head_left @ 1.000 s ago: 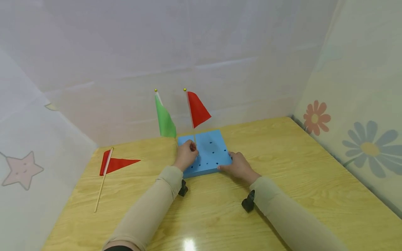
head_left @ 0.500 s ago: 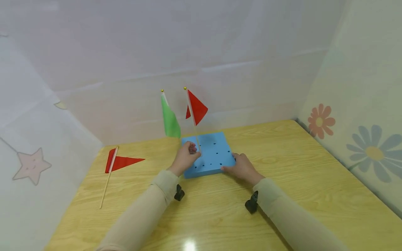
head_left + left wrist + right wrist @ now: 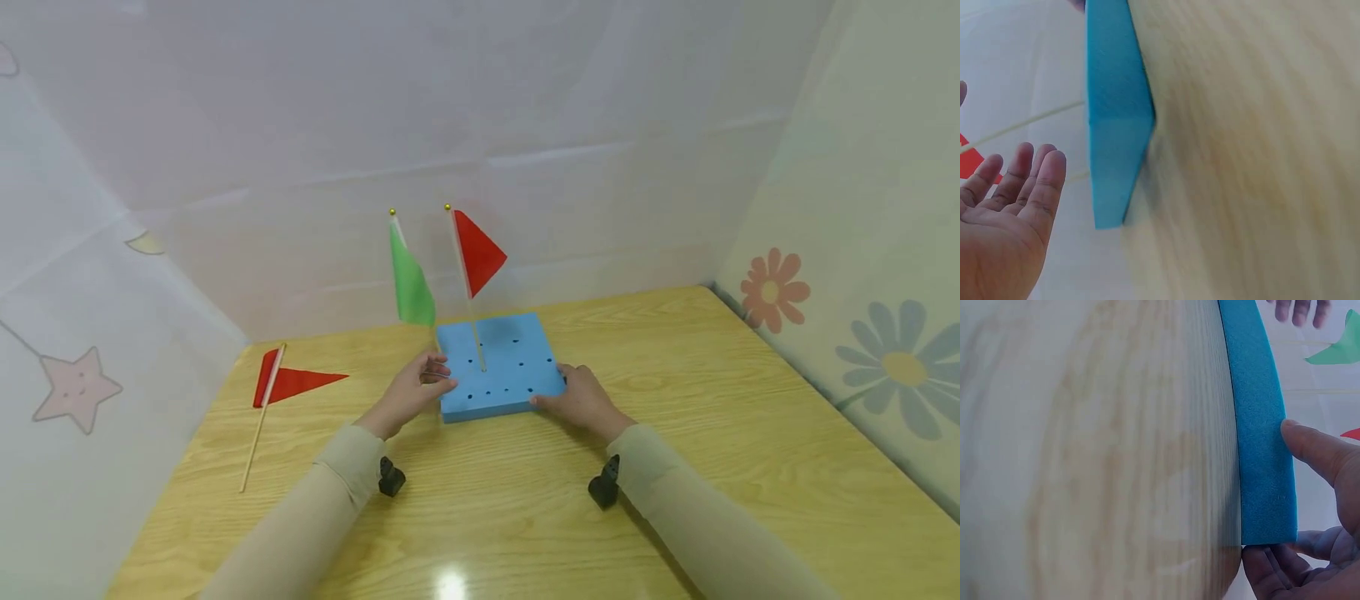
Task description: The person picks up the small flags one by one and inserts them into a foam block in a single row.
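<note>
A blue foam block (image 3: pixel 501 377) with several small holes lies on the table. A red triangular flag (image 3: pixel 480 254) stands in it by its thin stick, leaning slightly left. At the block's left side a green flag (image 3: pixel 412 287) also stands tilted. My left hand (image 3: pixel 408 390) hovers by the block's left edge, fingers spread and holding nothing; the left wrist view shows its open palm (image 3: pixel 1007 231). With thumb and fingers, my right hand (image 3: pixel 583 402) grips the block's near right corner. In the right wrist view the thumb (image 3: pixel 1316 447) presses the upper edge.
Another red flag (image 3: pixel 300 383) lies flat on the wooden table (image 3: pixel 510 500) to the left, its stick pointing toward me. White cloth walls (image 3: pixel 585 208) close off the back and sides, printed with flowers and a star.
My left hand has let go of the red flag's stick and drawn back left. The flag stays standing in the block. My right hand keeps its grip on the corner.
</note>
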`<state>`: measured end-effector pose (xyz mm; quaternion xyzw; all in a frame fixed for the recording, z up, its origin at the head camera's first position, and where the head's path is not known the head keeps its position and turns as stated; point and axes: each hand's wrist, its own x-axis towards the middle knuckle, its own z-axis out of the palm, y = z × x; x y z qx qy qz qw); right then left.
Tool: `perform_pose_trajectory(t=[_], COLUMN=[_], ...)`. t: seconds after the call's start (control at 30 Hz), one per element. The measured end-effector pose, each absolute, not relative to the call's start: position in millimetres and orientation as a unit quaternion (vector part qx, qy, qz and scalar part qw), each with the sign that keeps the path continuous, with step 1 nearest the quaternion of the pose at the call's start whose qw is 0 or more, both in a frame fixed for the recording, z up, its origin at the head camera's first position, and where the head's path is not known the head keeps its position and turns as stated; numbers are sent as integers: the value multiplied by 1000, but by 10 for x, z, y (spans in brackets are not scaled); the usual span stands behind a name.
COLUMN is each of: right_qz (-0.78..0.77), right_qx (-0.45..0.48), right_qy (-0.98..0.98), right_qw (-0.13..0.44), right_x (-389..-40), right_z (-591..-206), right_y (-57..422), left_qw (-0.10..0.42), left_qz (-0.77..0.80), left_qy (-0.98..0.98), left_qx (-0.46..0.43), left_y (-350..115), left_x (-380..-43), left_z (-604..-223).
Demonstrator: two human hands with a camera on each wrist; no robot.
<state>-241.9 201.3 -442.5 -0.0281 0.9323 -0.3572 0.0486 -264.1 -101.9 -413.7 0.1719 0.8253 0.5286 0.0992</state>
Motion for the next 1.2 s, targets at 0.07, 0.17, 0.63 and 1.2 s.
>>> perform_pose_trajectory(t=[0.07,0.17,0.63,1.2], right_qz=[-355,-355,-357,-357], right_qx=[-28,-29,-26,-24], right_qy=[933,933,932,932], right_qw=[51,51,53,60], right_x=[-2425,-2434,-2428,-2439], right_z=[-4426,-4421,-4405,-4417], right_y=[2009,2010,2069,2090], left_qw=[97,88,51,41], left_qz=[529,535,529,526], left_qy=[827,828,843,849], left_qx=[163,145,85,21], left_y=[-1119,-1282,-1800,-2308], left_x=[-2602,-2554,-2505,-2283], left_z=[-4153,-4152,-4089,-4085])
